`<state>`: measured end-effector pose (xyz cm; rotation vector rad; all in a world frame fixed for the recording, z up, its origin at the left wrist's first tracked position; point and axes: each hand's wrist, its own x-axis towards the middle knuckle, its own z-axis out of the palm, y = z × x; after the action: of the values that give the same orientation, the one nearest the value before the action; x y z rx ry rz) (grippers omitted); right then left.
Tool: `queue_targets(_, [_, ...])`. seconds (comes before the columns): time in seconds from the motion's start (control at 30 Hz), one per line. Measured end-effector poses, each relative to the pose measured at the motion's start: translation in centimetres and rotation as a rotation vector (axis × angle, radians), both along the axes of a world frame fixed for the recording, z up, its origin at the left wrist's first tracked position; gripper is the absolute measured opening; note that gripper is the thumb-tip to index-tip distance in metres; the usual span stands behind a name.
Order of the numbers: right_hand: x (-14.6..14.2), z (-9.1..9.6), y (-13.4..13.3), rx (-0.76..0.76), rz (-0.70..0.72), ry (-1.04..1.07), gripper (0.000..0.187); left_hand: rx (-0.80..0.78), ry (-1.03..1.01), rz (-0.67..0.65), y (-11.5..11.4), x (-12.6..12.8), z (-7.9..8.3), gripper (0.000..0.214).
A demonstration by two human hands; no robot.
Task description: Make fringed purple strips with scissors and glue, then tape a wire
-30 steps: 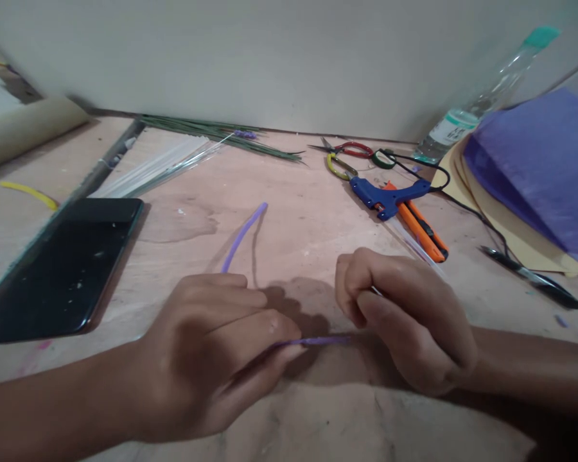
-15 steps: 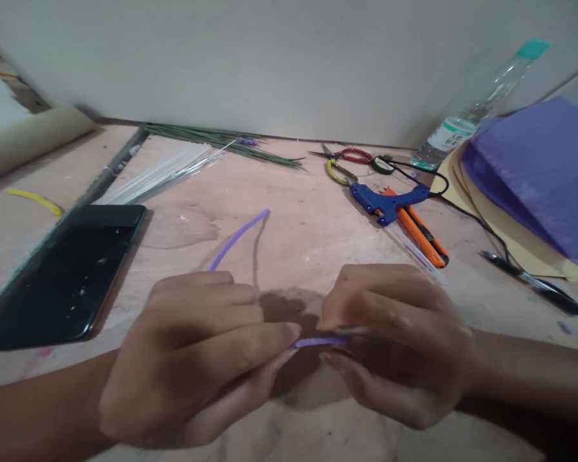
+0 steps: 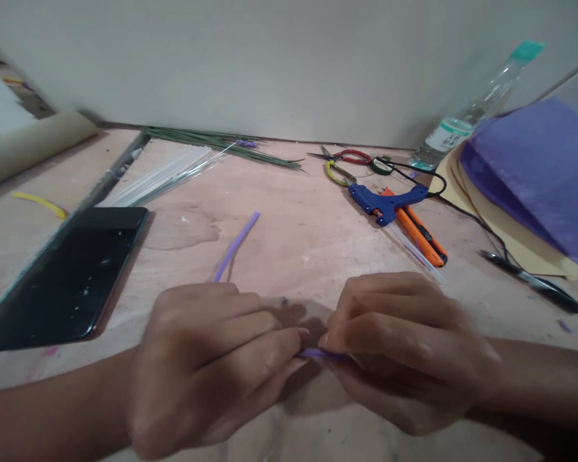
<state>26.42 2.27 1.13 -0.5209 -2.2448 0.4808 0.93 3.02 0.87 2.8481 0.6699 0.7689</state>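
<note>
A narrow purple strip (image 3: 313,353) stretches across the small gap between my two hands, low in the middle of the view. My left hand (image 3: 216,366) pinches it between thumb and forefinger, the other fingers curled in. From the far side, my right hand (image 3: 409,353) grips it with thumb and fingertips closed. Behind my left knuckles a purple length (image 3: 238,244) sticks up over the table; whether it is the same strip is hidden by the hand.
On the left lie a black phone (image 3: 72,282), a yellow strip (image 3: 41,203) and a cardboard tube (image 3: 33,147). Green stems (image 3: 221,144) rest by the wall. Rightward are scissors (image 3: 341,167), a blue glue gun (image 3: 385,202), an orange cutter (image 3: 421,237), a pen (image 3: 534,282), a bottle (image 3: 476,109) and purple sheets (image 3: 539,173).
My right thumb and fingers have closed on the strip, where they stood slightly apart around it. My left hand has shifted right, narrowing the gap. The purple length behind it stands steeper.
</note>
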Motion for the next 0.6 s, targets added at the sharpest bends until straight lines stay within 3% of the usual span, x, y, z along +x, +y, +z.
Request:
queue_targets(0.23, [-0.05, -0.24, 0.03, -0.014, 0.012, 0.066, 0.007, 0.059, -0.035, -0.035, 0.51, 0.78, 0.79, 0.03])
queue_targets(0.6, [-0.42, -0.29, -0.44, 0.008, -0.054, -0.023, 0.012, -0.019, 0.036, -0.021, 0.07, 0.62, 0.38, 0.04])
